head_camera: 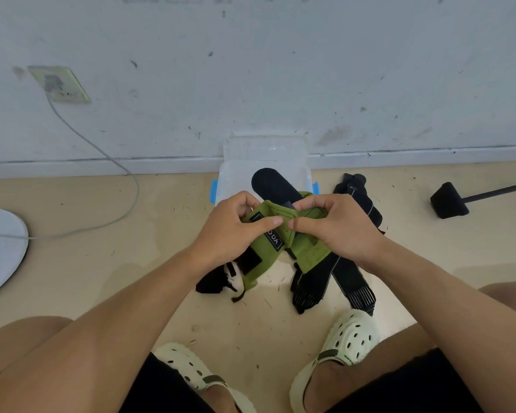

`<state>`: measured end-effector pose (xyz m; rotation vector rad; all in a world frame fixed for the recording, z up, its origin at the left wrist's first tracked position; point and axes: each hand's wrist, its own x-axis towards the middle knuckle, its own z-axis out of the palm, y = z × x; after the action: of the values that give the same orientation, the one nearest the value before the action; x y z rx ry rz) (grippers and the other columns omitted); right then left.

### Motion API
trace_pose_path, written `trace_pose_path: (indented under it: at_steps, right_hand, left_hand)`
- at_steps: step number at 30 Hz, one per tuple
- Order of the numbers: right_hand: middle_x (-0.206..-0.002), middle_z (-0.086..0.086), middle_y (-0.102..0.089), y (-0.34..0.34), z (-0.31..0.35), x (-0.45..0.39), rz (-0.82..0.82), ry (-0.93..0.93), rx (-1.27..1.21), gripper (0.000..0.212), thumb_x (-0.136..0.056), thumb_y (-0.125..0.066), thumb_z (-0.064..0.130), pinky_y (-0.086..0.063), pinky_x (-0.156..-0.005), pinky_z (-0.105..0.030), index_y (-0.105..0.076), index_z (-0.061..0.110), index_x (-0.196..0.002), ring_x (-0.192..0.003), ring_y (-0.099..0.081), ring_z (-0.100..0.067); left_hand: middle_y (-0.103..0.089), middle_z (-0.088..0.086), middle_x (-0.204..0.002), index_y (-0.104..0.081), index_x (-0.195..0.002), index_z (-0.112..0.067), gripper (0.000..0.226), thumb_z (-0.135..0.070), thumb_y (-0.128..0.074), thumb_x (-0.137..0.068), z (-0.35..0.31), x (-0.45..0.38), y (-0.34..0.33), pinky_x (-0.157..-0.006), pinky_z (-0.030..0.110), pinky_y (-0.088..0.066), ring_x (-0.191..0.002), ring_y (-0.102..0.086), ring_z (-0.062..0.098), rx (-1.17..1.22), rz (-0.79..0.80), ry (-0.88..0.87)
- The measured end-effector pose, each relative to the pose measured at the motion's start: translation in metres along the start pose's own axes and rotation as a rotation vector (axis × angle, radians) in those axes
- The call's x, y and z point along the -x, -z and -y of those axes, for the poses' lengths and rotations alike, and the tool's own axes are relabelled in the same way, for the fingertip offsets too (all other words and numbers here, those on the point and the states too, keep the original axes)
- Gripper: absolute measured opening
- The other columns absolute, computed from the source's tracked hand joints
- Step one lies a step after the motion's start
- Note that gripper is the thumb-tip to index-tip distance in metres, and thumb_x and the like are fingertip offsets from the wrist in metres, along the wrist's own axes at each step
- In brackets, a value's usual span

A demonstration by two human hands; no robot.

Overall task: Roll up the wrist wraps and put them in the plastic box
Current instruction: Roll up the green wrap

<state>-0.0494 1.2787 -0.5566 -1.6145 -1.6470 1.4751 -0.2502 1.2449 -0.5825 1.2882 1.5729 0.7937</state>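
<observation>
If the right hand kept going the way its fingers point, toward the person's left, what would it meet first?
The left hand: the right hand faces it almost fingertip to fingertip over the green wrist wrap both pinch. Depth is hard to judge.

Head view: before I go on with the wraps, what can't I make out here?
- Plastic box: its inside is mostly hidden by both hands and a black roll.
- Green wrap: the label is part covered by the left hand, so unreadable.
- Right hand: its fingers hide how far the rolling has got.
- Black wraps on the floor: overlapping, count unclear.
</observation>
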Motion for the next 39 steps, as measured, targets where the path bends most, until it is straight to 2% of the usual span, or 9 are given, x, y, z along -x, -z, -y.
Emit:
trace_pose_path:
  at_steps: [5,10,15,20,24,28,32,35,39]
  right_hand:
    - [-0.09,0.01,-0.081,0.002,-0.005,-0.003,-0.05,-0.015,-0.023,0.012,-0.092,-0.076,0.038,-0.059,-0.084,-0.025,-0.081,0.03,-0.099,-0.085,-0.077,-0.007]
    - [-0.096,0.017,-0.08,0.012,-0.006,-0.008,-0.076,-0.057,-0.085,0.019,-0.092,-0.074,0.045,-0.05,-0.068,-0.006,-0.083,0.029,-0.096,-0.086,-0.073,0.005]
    - [-0.097,0.016,-0.08,0.008,-0.01,-0.008,0.06,-0.057,0.036,0.028,-0.076,-0.086,0.052,-0.058,-0.091,-0.025,-0.083,0.034,-0.098,-0.092,-0.074,0.0]
    - [-0.099,0.013,-0.08,0.007,-0.01,-0.008,0.111,-0.033,0.066,0.038,-0.073,-0.091,0.046,-0.059,-0.097,-0.033,-0.08,0.035,-0.107,-0.093,-0.076,-0.005]
    - [-0.102,0.02,-0.073,0.001,-0.014,-0.01,0.152,0.101,0.219,0.034,-0.078,-0.087,0.044,-0.05,-0.089,-0.02,-0.078,0.04,-0.111,-0.096,-0.068,0.004]
    - [-0.096,0.017,-0.069,-0.006,-0.018,-0.01,0.175,0.188,0.293,0.027,-0.084,-0.084,0.035,-0.043,-0.081,-0.015,-0.079,0.038,-0.111,-0.09,-0.064,0.002]
    - [-0.092,0.012,-0.076,-0.007,-0.018,-0.01,0.174,0.177,0.312,0.021,-0.088,-0.08,0.036,-0.045,-0.07,-0.015,-0.08,0.039,-0.11,-0.079,-0.065,-0.003]
    - [-0.093,0.012,-0.078,-0.01,-0.02,-0.009,0.109,0.164,0.271,0.018,-0.087,-0.082,0.033,-0.051,-0.074,-0.019,-0.081,0.04,-0.103,-0.086,-0.068,-0.01]
    - [-0.094,0.014,-0.074,-0.013,-0.022,-0.007,0.013,0.137,0.235,0.011,-0.084,-0.085,0.027,-0.045,-0.071,-0.007,-0.083,0.035,-0.092,-0.088,-0.066,-0.003]
  left_hand:
    - [-0.078,-0.004,-0.087,-0.072,-0.086,-0.027,0.016,-0.019,-0.086,-0.085,0.005,-0.001,-0.001,-0.072,0.021,-0.055,-0.079,-0.072,0.011,-0.055,0.022,-0.063]
    - [-0.069,-0.009,-0.079,-0.068,-0.068,-0.041,0.047,0.001,-0.085,-0.079,0.012,-0.006,0.0,-0.072,0.017,-0.05,-0.073,-0.064,0.005,-0.063,-0.093,-0.195]
    - [-0.071,-0.007,-0.084,-0.074,-0.08,-0.019,0.024,0.003,-0.083,-0.081,0.016,-0.004,-0.003,-0.075,0.017,-0.052,-0.08,-0.068,0.009,-0.112,-0.122,-0.26]
    - [-0.071,-0.002,-0.082,-0.07,-0.075,-0.02,0.035,0.015,-0.072,-0.078,0.014,0.002,-0.005,-0.074,0.025,-0.055,-0.08,-0.068,0.016,-0.12,-0.202,-0.314]
    - [-0.073,-0.009,-0.083,-0.062,-0.091,-0.025,0.038,0.009,-0.076,-0.08,0.008,0.01,-0.009,-0.073,0.008,-0.048,-0.077,-0.066,-0.002,-0.073,-0.163,-0.265]
    - [-0.069,-0.01,-0.084,-0.053,-0.1,-0.042,0.058,0.004,-0.08,-0.078,0.011,0.011,-0.013,-0.073,0.016,-0.051,-0.078,-0.064,0.01,-0.094,-0.181,-0.269]
    - [-0.068,-0.006,-0.081,-0.055,-0.1,-0.043,0.063,0.01,-0.079,-0.076,0.012,0.01,-0.016,-0.07,0.017,-0.053,-0.072,-0.063,0.011,-0.044,-0.235,-0.24]
    - [-0.068,-0.006,-0.079,-0.055,-0.101,-0.043,0.064,0.009,-0.08,-0.074,0.011,0.01,-0.017,-0.067,0.016,-0.052,-0.068,-0.063,0.009,-0.024,-0.248,-0.212]
    - [-0.069,-0.008,-0.078,-0.052,-0.104,-0.048,0.07,0.003,-0.087,-0.071,0.01,0.008,-0.019,-0.064,0.014,-0.049,-0.066,-0.063,0.007,-0.017,-0.272,-0.142]
